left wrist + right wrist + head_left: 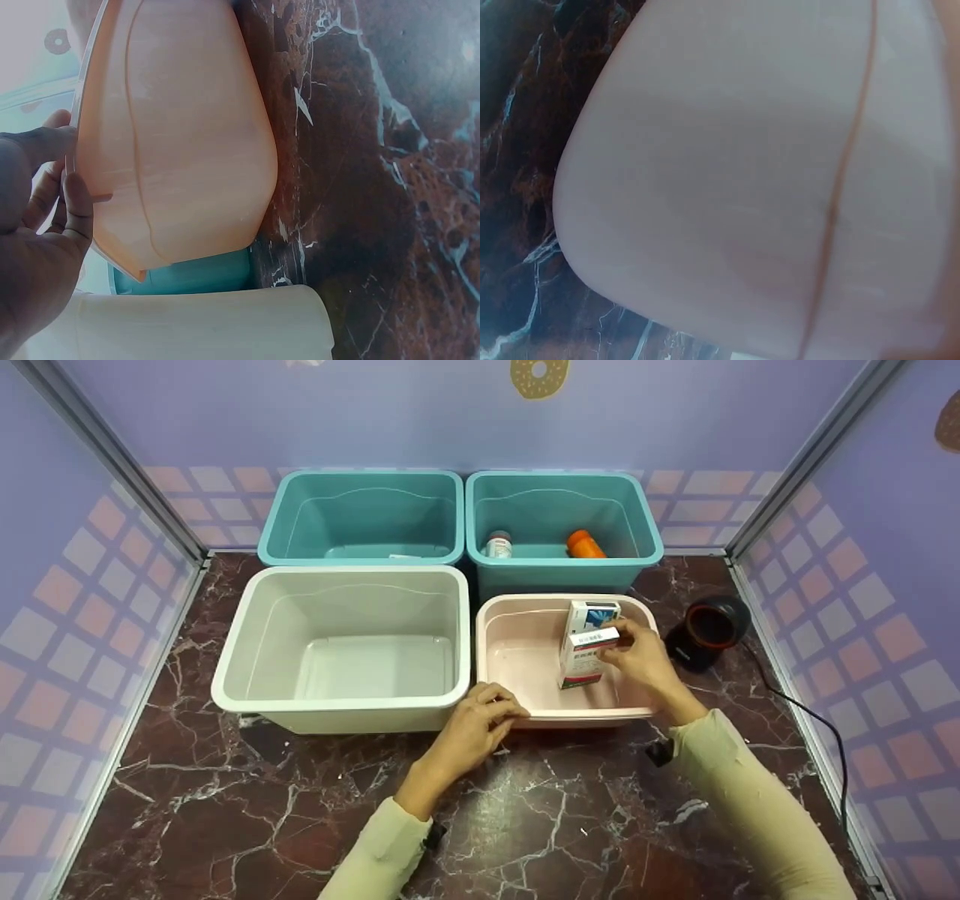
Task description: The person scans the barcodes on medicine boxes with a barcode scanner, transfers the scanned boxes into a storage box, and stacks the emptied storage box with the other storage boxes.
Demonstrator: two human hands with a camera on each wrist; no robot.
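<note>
My left hand (484,716) pinches the near rim of a pink plastic bin (517,606) at its left corner. In the left wrist view, the fingers (77,199) bend over that rim. My right hand (637,656) reaches over the bin's right side and holds a white medicine box (583,664) with a red and green lower edge, upright inside the bin. Just behind it stands a second white medicine box (577,615) with a blue picture, close to the fingertips. The right wrist view shows only the bin's outer wall (720,187); the hand is hidden there.
A larger white bin (341,705) stands left of the pink one. Two teal bins (360,561) stand behind; the right one holds a white bottle (499,545) and an orange bottle (583,545). At the right sits a black corded device (705,634) beside the wall.
</note>
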